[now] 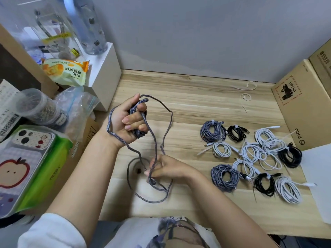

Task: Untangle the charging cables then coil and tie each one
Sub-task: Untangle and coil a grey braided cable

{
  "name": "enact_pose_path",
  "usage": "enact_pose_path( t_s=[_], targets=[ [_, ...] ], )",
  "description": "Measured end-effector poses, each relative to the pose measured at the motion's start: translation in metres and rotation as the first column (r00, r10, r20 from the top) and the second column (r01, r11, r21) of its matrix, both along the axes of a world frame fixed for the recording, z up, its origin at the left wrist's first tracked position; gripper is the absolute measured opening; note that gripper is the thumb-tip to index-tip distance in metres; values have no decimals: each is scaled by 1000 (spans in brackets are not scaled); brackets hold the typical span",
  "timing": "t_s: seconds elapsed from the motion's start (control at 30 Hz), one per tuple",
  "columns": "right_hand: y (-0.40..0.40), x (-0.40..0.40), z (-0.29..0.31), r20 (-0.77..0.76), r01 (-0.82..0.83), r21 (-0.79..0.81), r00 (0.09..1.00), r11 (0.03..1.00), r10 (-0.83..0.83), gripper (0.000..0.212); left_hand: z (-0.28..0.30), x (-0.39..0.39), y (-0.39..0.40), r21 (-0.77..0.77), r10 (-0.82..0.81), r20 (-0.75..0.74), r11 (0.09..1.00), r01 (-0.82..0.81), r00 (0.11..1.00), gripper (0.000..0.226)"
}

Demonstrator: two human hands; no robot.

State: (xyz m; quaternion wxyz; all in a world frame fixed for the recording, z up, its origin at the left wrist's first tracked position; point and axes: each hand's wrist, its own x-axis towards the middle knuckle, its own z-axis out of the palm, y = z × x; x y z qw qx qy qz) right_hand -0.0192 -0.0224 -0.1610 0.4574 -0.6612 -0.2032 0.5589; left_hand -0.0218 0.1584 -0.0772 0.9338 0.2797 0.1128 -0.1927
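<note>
Grey-blue braided cable [155, 140], slack and looping, strung above the wooden table [197, 97]. Several turns gripped in the curled left hand [128, 120], raised over the table; one strand pinched by the right hand [166, 169] lower down, loose loops trailing onto the tabletop beneath. Right of that cable: tied coils [250, 158] in white, black and braided grey. Beyond them, cardboard box [295, 104]. Left of the cable, phone case [23, 158] and snack bag [66, 72].
</note>
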Motion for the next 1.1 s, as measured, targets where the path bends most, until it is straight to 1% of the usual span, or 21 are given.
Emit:
enact_pose_path(
  t_s=[0.03,0.1,0.2,0.23,0.3,0.37,0.4,0.47,0.53,0.6,0.63,0.67,0.7,0.77,0.8,0.83,0.87,0.93,1.0,1.03,1.1],
  targets=[
    [-3,-1,0,-32,14,8,999,1000,-14,21,2,-2,0,42,47,-16,998,-47,999,28],
    [-9,1,2,-31,66,34,997,997,-64,24,0,-5,5,67,102,-33,993,-100,994,29],
    [-16,7,5,-101,220,93,972,971,-211,18,-5,-8,10,55,96,-19,994,-95,995,29],
    [-18,8,5,-126,228,102,969,968,-215,14,-7,-9,11,58,95,-16,994,-94,995,29],
    [-22,7,1,-109,121,84,988,989,-111,12,-9,-9,12,80,103,-14,992,-102,995,29],
    [-26,3,-6,-74,4,55,997,998,0,22,-7,-8,11,86,108,-8,991,-107,994,29],
    [-26,0,-9,-56,-14,51,998,999,17,26,-5,-7,10,82,116,-9,990,-115,993,29],
    [-20,-9,-14,46,26,27,999,999,-27,28,0,-7,7,80,144,-17,987,-142,989,31],
    [-10,-17,-16,281,72,-37,958,997,-59,27,-2,-5,7,20,132,-17,991,-132,991,33],
    [-1,-19,-17,524,62,-106,852,992,3,23,-7,-3,7,-197,10,49,980,0,999,37],
    [0,-19,-16,580,66,-111,815,992,11,18,-9,-3,8,-285,-37,83,957,59,996,41],
    [-1,-17,-17,587,96,-86,809,992,-27,12,-11,-2,9,-312,-45,91,947,72,995,45],
    [-4,-15,-18,545,153,-31,831,988,-112,5,-13,-2,12,-303,-33,89,951,59,995,48],
    [-13,-11,-16,335,350,85,872,933,-358,17,-13,-4,16,-284,-28,94,957,54,995,51],
    [-18,-9,-15,190,466,129,855,876,-483,23,-13,-5,19,-289,-26,103,956,55,994,52],
    [-22,-7,-13,35,579,150,807,801,-590,26,-12,-6,22,-292,-21,110,955,53,994,54],
    [-25,-6,-12,-119,686,146,728,713,-675,26,-11,-7,25,-291,-18,114,956,51,993,55],
    [-29,-1,-9,-362,836,86,533,542,-765,23,-7,-9,29,-296,-19,125,954,56,992,56],
    [-34,5,-9,-496,907,29,377,420,-782,19,-3,-10,32,-305,-4,137,951,46,991,55],
    [-35,7,-8,-532,922,10,333,388,-778,18,-2,-10,33,-301,16,134,953,25,991,54],
    [-38,8,-8,-563,926,-4,309,377,-766,17,-1,-10,34,-315,43,131,949,1,990,53]
  ],
)
